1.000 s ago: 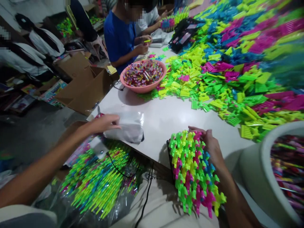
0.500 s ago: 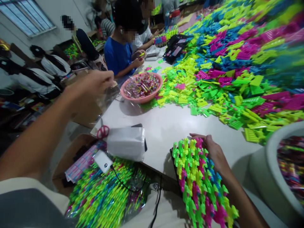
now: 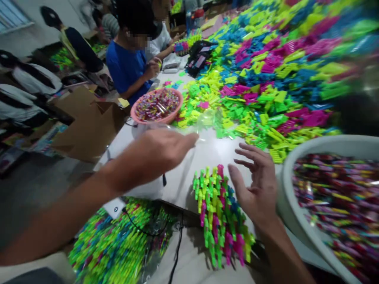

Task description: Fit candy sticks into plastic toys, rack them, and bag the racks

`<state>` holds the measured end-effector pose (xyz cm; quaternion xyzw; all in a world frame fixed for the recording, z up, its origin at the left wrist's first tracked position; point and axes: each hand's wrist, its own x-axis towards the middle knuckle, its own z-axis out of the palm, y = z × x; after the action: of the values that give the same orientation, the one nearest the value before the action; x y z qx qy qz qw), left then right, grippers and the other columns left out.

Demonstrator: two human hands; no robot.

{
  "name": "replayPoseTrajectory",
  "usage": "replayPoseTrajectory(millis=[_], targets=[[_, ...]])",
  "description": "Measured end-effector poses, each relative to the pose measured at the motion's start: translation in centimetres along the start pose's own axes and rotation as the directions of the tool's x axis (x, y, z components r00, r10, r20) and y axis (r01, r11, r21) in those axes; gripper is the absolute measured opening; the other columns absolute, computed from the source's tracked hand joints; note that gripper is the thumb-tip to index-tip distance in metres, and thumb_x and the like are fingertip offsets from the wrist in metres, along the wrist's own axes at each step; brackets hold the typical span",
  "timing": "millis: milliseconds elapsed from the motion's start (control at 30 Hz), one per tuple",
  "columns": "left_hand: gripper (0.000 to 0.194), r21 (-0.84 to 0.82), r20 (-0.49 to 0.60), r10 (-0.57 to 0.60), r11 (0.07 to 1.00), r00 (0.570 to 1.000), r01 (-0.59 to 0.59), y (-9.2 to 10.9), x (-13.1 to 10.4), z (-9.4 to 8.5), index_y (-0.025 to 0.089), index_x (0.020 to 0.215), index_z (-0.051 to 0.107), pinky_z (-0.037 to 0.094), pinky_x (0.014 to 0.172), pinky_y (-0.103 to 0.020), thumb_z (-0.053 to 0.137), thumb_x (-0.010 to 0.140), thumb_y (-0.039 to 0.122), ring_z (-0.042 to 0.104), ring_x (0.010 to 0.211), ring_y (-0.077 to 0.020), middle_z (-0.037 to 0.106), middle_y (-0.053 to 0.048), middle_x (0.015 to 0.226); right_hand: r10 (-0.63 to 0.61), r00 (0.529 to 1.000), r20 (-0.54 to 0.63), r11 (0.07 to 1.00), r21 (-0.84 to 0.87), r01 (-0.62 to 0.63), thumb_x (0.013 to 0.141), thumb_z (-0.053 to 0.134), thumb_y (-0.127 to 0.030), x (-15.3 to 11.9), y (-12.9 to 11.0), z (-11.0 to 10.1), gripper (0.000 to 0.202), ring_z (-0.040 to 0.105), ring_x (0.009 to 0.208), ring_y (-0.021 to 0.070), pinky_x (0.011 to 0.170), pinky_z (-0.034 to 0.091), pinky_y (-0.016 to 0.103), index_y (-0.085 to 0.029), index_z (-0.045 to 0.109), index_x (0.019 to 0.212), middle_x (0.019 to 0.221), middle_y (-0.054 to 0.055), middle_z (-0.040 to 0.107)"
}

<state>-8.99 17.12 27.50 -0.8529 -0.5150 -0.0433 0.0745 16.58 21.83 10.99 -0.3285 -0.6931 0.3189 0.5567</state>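
My left hand (image 3: 164, 150) reaches across the table with its fingers pinched together, somewhat blurred, on a thin clear plastic bag (image 3: 209, 123). The film spreads to the right of my fingertips. My right hand (image 3: 256, 179) is open, thumb and fingers apart, and holds nothing. Just left of it, a block of small neon plastic pieces (image 3: 220, 213) in green, yellow, pink and blue rows stands at the table's front edge. Its underside is hidden.
A pink bowl (image 3: 174, 112) of small shiny pieces sits beyond my left hand. Loose neon parts (image 3: 251, 94) are heaped behind. A pale tub (image 3: 288, 177) stands right. Bagged neon pieces (image 3: 109, 236), a white device (image 3: 114, 209) and a cable lie lower left. A co-worker (image 3: 127, 67) sits at the far side.
My left hand has swung right over the table with the clear bag. My right hand has let go of the neon block and opened beside it. The view has turned right.
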Motion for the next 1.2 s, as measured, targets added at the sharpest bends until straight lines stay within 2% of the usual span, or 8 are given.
replayPoseTrajectory(millis=[67, 200, 333, 500, 633, 900, 1100, 1200], targets=[[0.027, 0.032, -0.031, 0.101, 0.995, 0.994, -0.100, 2.1, 0.8, 2.8, 0.013, 0.109, 0.073, 0.062, 0.084, -0.041, 0.047, 0.114, 0.020, 0.076, 0.091, -0.0259, 0.077, -0.009, 0.096, -0.131, 0.990, 0.058, 0.983, -0.122, 0.137, 0.098, 0.076, -0.018, 0.9, -1.9, -1.1, 0.058, 0.058, 0.146, 0.0330, 0.105, 0.062, 0.050, -0.030, 0.056, 0.152, 0.154, 0.015, 0.057], [0.018, -0.043, -0.163, 0.141, 0.988, 0.976, -0.150, 4.4, 1.7, 6.5, 0.013, 0.109, 0.070, 0.062, 0.079, -0.038, 0.053, 0.112, 0.019, 0.076, 0.095, -0.0253, 0.077, -0.012, 0.106, -0.139, 0.960, 0.243, 0.914, -0.342, 0.218, 0.104, 0.070, -0.018, 1.5, -2.9, -2.8, 0.056, 0.048, 0.154, 0.0357, 0.118, 0.053, 0.059, -0.026, 0.052, 0.156, 0.165, 0.018, 0.048], [0.022, -0.081, -0.233, 0.158, 0.980, 0.960, -0.181, 5.7, 1.3, 8.2, 0.017, 0.127, 0.067, 0.059, 0.071, -0.035, 0.050, 0.112, 0.015, 0.075, 0.096, -0.0247, 0.077, -0.011, 0.114, -0.135, 0.921, 0.366, 0.801, -0.506, 0.319, 0.106, 0.068, -0.019, 0.8, -1.8, -3.7, 0.032, 0.049, 0.150, 0.0384, 0.117, 0.051, 0.063, -0.025, 0.066, 0.138, 0.150, 0.014, 0.065], [0.019, -0.221, -0.223, 0.040, 0.971, 0.974, -0.090, 6.5, 0.2, 9.3, 0.016, 0.127, 0.066, 0.058, 0.076, -0.037, 0.057, 0.112, 0.022, 0.073, 0.091, -0.0226, 0.077, -0.009, 0.106, -0.134, 0.907, 0.398, 0.751, -0.557, 0.355, 0.109, 0.065, -0.017, -0.2, -2.6, -4.9, 0.011, 0.066, 0.118, 0.0316, 0.100, 0.055, 0.051, -0.021, 0.070, 0.117, 0.115, 0.008, 0.080], [0.010, -0.223, -0.173, 0.095, 0.966, 0.980, -0.133, 6.6, -0.9, 9.8, 0.019, 0.112, 0.069, 0.055, 0.076, -0.039, 0.059, 0.110, 0.021, 0.072, 0.089, -0.0229, 0.078, -0.009, 0.107, -0.076, 0.907, 0.415, 0.754, -0.571, 0.325, 0.111, 0.060, -0.017, -1.5, -4.1, -6.5, 0.014, 0.066, 0.117, 0.0303, 0.098, 0.054, 0.049, -0.020, 0.069, 0.121, 0.119, 0.009, 0.079], [0.025, -0.201, -0.144, 0.177, 0.958, 0.974, -0.204, 7.6, 0.0, 10.2, 0.024, 0.086, 0.061, 0.050, 0.065, -0.044, 0.052, 0.109, 0.021, 0.064, 0.075, -0.0245, 0.069, -0.006, 0.086, 0.015, 0.849, 0.529, 0.815, -0.498, 0.296, 0.109, 0.067, -0.021, -2.2, -4.7, -7.5, 0.025, 0.065, 0.125, 0.0291, 0.105, 0.053, 0.048, -0.020, 0.069, 0.134, 0.126, 0.008, 0.080], [0.033, -0.164, -0.248, 0.153, 0.967, 0.957, -0.197, 8.2, 0.5, 10.6, 0.027, 0.073, 0.052, 0.037, 0.049, -0.041, 0.064, 0.104, 0.023, 0.048, 0.053, -0.0190, 0.049, 0.003, 0.062, 0.018, 0.892, 0.451, 0.843, -0.487, 0.229, 0.106, 0.066, -0.012, -1.8, -4.3, -7.0, 0.020, 0.067, 0.116, 0.0280, 0.100, 0.054, 0.047, -0.021, 0.070, 0.124, 0.115, 0.007, 0.080], [0.025, -0.152, -0.274, 0.145, 0.969, 0.951, -0.192, 8.2, 0.3, 10.1, 0.029, 0.080, 0.061, 0.038, 0.046, -0.040, 0.060, 0.104, 0.022, 0.051, 0.052, -0.0188, 0.054, 0.002, 0.060, 0.021, 0.915, 0.402, 0.805, -0.550, 0.223, 0.106, 0.065, -0.011, -1.9, -4.1, -6.7, 0.020, 0.067, 0.111, 0.0290, 0.097, 0.054, 0.048, -0.023, 0.069, 0.122, 0.112, 0.008, 0.078]])
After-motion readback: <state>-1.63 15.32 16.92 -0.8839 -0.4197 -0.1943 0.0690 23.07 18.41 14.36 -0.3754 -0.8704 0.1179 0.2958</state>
